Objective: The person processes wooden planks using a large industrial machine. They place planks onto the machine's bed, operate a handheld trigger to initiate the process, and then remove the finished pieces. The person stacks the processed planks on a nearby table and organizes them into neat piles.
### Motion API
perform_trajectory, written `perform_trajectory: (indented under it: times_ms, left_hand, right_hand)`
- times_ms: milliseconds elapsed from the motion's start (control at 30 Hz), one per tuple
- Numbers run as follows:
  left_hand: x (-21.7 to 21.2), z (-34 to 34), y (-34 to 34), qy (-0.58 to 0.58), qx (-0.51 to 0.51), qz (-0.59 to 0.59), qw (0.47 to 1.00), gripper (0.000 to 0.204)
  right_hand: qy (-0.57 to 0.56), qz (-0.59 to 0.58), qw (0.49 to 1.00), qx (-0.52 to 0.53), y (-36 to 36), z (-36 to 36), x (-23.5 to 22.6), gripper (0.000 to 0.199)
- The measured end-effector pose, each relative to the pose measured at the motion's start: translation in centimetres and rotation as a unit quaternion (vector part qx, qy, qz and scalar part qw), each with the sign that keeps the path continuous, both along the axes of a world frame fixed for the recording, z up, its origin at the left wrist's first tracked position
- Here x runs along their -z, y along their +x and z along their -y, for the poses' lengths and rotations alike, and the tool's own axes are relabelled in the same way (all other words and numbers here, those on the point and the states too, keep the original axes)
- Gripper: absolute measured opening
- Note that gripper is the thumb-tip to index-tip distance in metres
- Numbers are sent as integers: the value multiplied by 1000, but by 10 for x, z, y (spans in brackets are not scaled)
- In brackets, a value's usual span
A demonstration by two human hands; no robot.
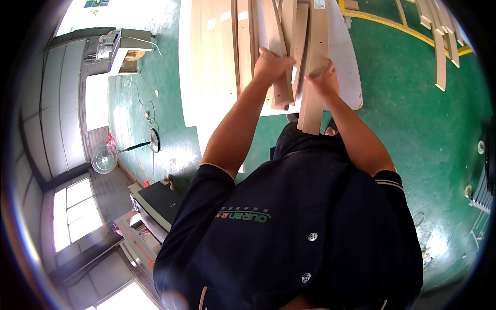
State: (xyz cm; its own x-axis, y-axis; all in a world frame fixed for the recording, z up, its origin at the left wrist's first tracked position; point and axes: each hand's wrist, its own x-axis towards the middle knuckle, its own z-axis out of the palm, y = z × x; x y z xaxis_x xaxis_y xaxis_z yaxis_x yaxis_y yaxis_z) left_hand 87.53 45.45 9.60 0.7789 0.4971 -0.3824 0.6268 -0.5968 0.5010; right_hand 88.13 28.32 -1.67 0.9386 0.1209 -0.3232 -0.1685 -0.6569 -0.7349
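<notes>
My left hand (272, 66) is closed round a light wood board (282, 93) with a small hole near its near end. My right hand (326, 80) grips the edge of a longer board (316, 46), which lies to the right and sticks out past the table's near edge toward my body. Between the two hands, further narrow boards (299, 39) lie at slight angles, partly overlapping. Wider panels with white labels (217, 57) lie side by side on the left. All rest on a white-topped table (347, 67).
At the right, more boards (440, 62) lie over a yellow frame (385, 19). A standing fan (104, 157) and a cabinet-like machine (126, 54) are on the left of the green floor (382, 46). Dark-topped equipment (160, 202) stands at my left side.
</notes>
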Motion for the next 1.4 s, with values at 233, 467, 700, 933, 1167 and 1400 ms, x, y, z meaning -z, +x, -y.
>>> perform_trajectory:
  times_ms: [233,467,700,933,1167,1400]
  left_hand:
    - [-55,-9,38,-269,-27,69,960,98]
    - [-62,-28,43,-300,-12,68,951,58]
    - [-37,-28,18,-28,62,120,991,68]
    - [4,-26,-10,103,104,77,986,70]
    - [54,-37,-18,142,110,52,982,74]
    - [71,-39,-17,130,90,43,987,68]
  right_hand:
    - [-3,-26,1000,-12,3,1,-6,103]
    - [-17,-31,999,-14,1,2,-3,100]
    - [-6,-13,1000,-12,-2,9,2,93]
    - [10,-23,1000,6,-11,7,1,88]
    - [9,-7,1000,-6,-10,9,16,85]
    - [-27,-13,999,-20,-8,2,-11,85]
